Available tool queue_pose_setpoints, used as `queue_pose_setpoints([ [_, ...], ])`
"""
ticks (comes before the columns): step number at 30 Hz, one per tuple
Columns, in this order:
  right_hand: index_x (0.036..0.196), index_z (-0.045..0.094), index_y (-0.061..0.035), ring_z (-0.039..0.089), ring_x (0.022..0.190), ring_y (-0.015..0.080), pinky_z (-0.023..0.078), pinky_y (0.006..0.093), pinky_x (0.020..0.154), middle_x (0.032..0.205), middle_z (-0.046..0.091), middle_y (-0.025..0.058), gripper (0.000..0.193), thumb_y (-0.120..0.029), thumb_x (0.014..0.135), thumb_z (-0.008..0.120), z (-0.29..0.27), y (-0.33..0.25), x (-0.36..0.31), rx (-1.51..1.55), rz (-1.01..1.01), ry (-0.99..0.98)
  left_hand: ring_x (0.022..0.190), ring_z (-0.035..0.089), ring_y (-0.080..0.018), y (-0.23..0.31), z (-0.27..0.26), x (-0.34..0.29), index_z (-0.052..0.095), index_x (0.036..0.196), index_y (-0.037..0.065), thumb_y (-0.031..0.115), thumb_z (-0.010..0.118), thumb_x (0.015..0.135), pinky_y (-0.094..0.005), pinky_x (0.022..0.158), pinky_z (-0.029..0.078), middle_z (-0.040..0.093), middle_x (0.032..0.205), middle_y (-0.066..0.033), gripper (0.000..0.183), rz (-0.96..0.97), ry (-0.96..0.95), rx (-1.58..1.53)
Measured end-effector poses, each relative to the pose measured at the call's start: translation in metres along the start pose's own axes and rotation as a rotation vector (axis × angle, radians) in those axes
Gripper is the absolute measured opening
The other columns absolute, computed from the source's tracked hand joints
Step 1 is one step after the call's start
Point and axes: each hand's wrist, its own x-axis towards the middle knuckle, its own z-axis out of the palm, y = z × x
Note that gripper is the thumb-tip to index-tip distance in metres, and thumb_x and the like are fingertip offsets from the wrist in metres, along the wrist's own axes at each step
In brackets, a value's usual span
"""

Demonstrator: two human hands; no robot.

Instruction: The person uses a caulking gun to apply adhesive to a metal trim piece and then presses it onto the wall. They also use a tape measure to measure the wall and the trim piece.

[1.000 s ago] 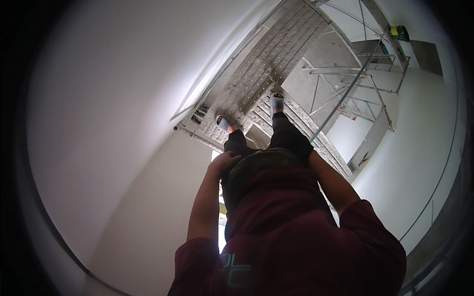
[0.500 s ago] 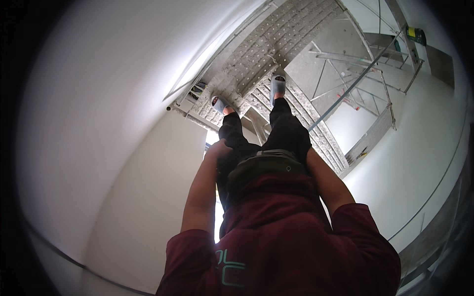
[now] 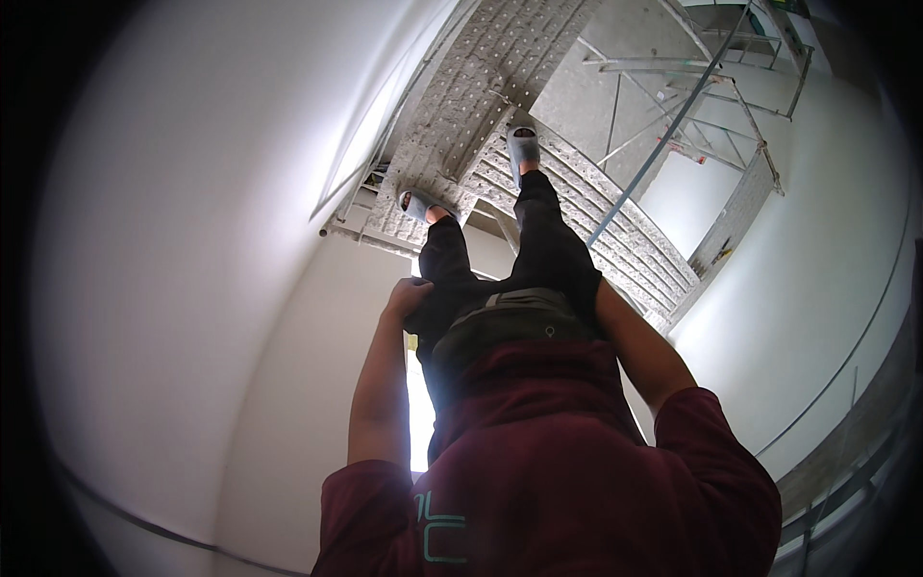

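My left hand is closed at the outer side of my left thigh, with the cloth of my black trousers bunched at its fingers. Down past the right thigh runs my right forearm; the hand at its end is hidden behind the trouser leg. My feet, in grey slippers, stand apart on perforated metal scaffold planks spattered with pale material.
Pale walls rise at left and right. Open gaps show between the planks and the left wall. A long metal pole slants past the right edge of the planks. Lower scaffold frames stand on the grey floor beyond.
My left hand has shifted slightly outward to the left, drawing trouser cloth with it. The view has tilted, so the planks and scaffold sit higher in the picture. My feet stay on the planks.
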Motion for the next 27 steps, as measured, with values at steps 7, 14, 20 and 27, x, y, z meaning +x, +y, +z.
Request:
queue_pose_setpoints([
  [7,0.121,0.063,-0.0082,0.061,0.114,0.0275,0.047,0.0372,0.097,0.120,0.065,0.0158,0.058,-0.053,0.085,0.055,-0.001,0.001,-0.003,0.043,0.006,0.014,0.104,0.067,-0.0346,0.020,-0.002,-0.002,0.071,0.111,0.004,0.031,0.061,0.082,-0.0411,0.092,0.052,0.071,0.107,-0.0202,0.041,0.047,0.090,0.240],
  [14,0.122,0.062,-0.0079,0.061,0.114,0.0275,0.047,0.0373,0.097,0.120,0.065,0.0160,0.057,-0.051,0.086,0.055,-0.006,0.002,-0.006,0.057,0.000,0.017,0.102,0.068,-0.0346,-0.001,-0.014,0.008,0.069,0.112,0.003,0.031,0.061,0.083,-0.0423,0.091,0.052,0.071,0.107,-0.0205,0.041,-0.019,0.127,0.223],
  [20,0.123,0.062,-0.0077,0.061,0.114,0.0276,0.047,0.0373,0.097,0.121,0.065,0.0162,0.057,-0.050,0.086,0.056,-0.006,0.002,-0.007,0.071,0.012,0.020,0.097,0.069,-0.0330,0.000,-0.022,0.006,0.070,0.110,0.003,0.029,0.061,0.083,-0.0423,0.088,0.052,0.072,0.100,-0.0194,0.039,-0.045,0.135,0.195],
  [27,0.124,0.061,-0.0075,0.061,0.114,0.0277,0.047,0.0374,0.097,0.121,0.064,0.0164,0.056,-0.049,0.086,0.057,-0.003,-0.001,-0.003,0.063,0.013,0.004,0.096,0.069,-0.0333,-0.009,-0.016,0.005,0.070,0.109,0.003,0.029,0.061,0.083,-0.0421,0.088,0.052,0.072,0.098,-0.0185,0.038,-0.034,0.136,0.180],
])
